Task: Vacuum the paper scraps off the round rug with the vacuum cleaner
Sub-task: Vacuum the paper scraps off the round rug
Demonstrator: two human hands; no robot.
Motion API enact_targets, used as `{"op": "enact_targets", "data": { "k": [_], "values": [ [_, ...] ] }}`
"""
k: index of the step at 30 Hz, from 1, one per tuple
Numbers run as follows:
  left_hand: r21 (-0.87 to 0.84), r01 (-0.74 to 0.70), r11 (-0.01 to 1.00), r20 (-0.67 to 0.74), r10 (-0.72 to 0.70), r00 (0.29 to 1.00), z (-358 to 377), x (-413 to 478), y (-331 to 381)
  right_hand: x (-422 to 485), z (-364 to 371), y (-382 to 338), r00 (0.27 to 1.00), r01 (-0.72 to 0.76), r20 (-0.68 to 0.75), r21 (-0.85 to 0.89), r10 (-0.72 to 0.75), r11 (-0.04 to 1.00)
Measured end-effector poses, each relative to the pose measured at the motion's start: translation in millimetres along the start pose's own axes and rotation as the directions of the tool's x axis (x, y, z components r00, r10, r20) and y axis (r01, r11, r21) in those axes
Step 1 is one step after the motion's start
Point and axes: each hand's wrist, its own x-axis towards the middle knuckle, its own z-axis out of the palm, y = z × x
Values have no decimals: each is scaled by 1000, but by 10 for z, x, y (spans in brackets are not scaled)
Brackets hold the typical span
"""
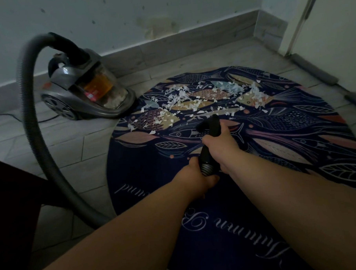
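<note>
Head view: I'm holding the black nozzle (pixel 210 125) with both grips. My right grip (pixel 219 144) is wrapping fully round its upper part, and my left grip (pixel 196 175) is curling round the ribbed end of the hose (pixel 27 113) just behind. The tip is pointing at the near edge of the paper scraps (pixel 183 98), which are lying thick across the far half of the round rug (pixel 275 130). I can't tell if it's touching. The vacuum cleaner (pixel 85 90) is sitting on the floor by the rug's far-left edge. Judging most scraps are awaiting pickup.

Single head view: faces forward and down, close; round rug (pixel 146 171) at 12 o'clock, vacuum cleaner (pixel 79 92) at 10 o'clock.
</note>
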Motion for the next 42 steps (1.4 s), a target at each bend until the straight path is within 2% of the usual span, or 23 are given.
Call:
{"op": "enact_targets", "data": {
  "k": [3,9,25,30,42],
  "values": [
    [-7,-19,1000,7,19,1000,40,38,33,34,-66,29,1000,11,-19,-5,-11,1000],
    [14,-4,1000,-10,5,1000,-11,76,-18,84,4,-20,999,5,47,-32,-4,999],
    [-51,104,993,-99,-109,989,-236,123,-236,221,455,-174,979,-8,201,-23,13,1000],
    [-34,97,995,-60,-99,993,-192,137,-174,215,368,-135,982,-33,186,-10,34,999],
    [47,-42,998,23,41,999,139,3,228,7,-289,-33,998,-47,53,23,46,999]
  ]
}}
